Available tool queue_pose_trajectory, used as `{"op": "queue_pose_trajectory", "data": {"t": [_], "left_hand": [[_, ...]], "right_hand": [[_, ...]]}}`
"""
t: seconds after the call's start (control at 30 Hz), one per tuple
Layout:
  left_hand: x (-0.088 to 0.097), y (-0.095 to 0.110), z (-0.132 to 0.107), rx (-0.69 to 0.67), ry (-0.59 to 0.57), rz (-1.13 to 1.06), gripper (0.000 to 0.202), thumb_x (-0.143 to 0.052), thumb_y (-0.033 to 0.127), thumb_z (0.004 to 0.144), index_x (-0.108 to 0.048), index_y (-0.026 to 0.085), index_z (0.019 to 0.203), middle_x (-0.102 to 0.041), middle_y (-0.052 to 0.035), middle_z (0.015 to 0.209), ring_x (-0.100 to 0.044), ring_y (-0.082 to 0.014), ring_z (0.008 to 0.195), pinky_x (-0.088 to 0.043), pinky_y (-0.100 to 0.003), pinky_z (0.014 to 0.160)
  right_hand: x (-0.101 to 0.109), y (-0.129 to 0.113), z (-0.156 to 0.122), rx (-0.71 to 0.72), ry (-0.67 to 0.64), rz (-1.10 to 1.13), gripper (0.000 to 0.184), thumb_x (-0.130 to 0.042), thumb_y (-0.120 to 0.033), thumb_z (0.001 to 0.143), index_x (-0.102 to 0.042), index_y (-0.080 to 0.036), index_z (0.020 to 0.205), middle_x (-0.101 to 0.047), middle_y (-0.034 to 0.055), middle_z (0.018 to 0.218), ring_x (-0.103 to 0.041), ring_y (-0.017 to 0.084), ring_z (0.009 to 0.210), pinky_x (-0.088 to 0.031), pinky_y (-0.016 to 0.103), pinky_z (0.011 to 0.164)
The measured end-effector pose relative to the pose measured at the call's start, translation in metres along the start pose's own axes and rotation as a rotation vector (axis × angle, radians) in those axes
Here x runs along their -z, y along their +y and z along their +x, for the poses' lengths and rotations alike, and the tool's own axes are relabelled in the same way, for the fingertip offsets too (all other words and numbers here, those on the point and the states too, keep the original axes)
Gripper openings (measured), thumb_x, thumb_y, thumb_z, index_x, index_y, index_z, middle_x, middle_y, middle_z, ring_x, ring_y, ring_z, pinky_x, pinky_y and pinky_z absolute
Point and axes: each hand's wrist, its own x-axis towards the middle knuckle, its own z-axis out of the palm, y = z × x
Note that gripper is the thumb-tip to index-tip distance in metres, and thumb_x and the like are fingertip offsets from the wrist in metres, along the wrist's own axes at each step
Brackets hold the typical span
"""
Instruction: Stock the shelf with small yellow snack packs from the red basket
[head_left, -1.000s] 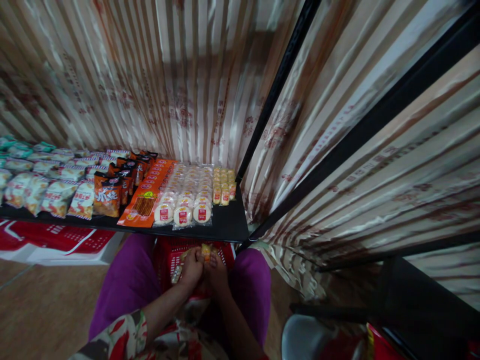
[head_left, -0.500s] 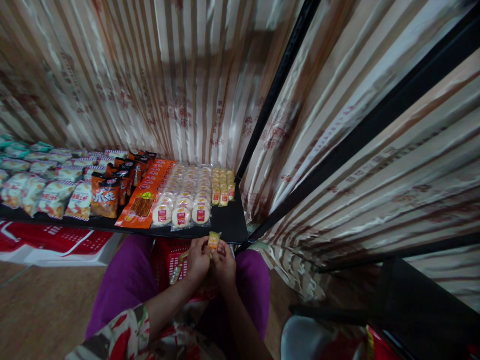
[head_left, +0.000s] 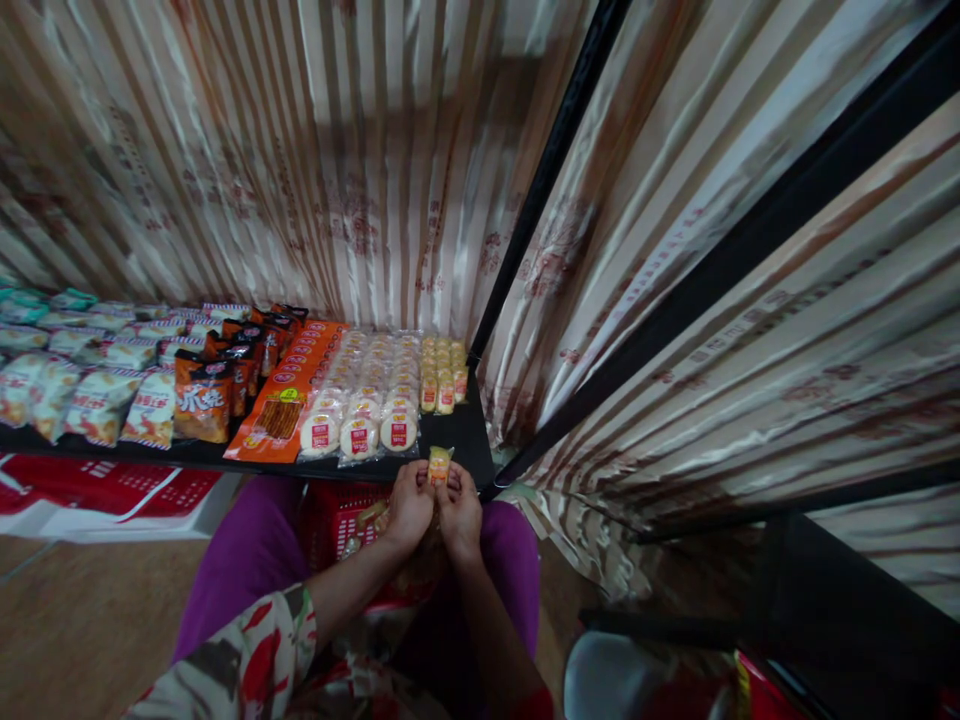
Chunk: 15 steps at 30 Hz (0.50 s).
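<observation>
Between the fingertips of my left hand point(head_left: 410, 508) and my right hand point(head_left: 460, 510) is a small yellow wrapped snack point(head_left: 439, 464), held upright at the shelf's front edge. Both hands are closed on it. Just beyond, at the right end of the black shelf point(head_left: 450, 436), stand rows of like yellow wrapped snacks point(head_left: 444, 388). To their left lie rows of round white wrapped crackers point(head_left: 359, 437) with red labels. Below my hands, a red basket point(head_left: 352, 520) sits between my knees with a few wrapped pieces in it, partly hidden by my arms.
Leftward on the shelf are flat orange packets point(head_left: 274, 410), orange and black bags point(head_left: 202, 395) and several white bags point(head_left: 97, 405). A red and white box point(head_left: 150, 505) stands under the shelf. Black poles point(head_left: 544, 190) and a striped curtain point(head_left: 375, 180) close off the back and right.
Both hands have moved slightly forward and to the right with the yellow snack, bringing it up to the shelf's front edge. The snack now stands straighter, its label facing me.
</observation>
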Motion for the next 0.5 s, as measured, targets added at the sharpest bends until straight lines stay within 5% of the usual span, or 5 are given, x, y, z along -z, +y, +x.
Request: {"op": "queue_pose_trajectory", "data": {"t": [0.5], "left_hand": [[-0.021,0.025,0.039,-0.014,-0.138,0.005,0.035,-0.047,0.006,0.073,-0.064,0.018,0.101,-0.066,-0.0054,0.102,-0.06,-0.0158,0.094,-0.044,-0.027,0.088]], "right_hand": [[-0.005,-0.01,0.04,0.042,0.171,-0.104,0.032,-0.048,-0.029,0.074,-0.052,-0.017,0.103,-0.059,0.0093,0.103,-0.06,0.017,0.088,-0.048,0.032,0.081]]}}
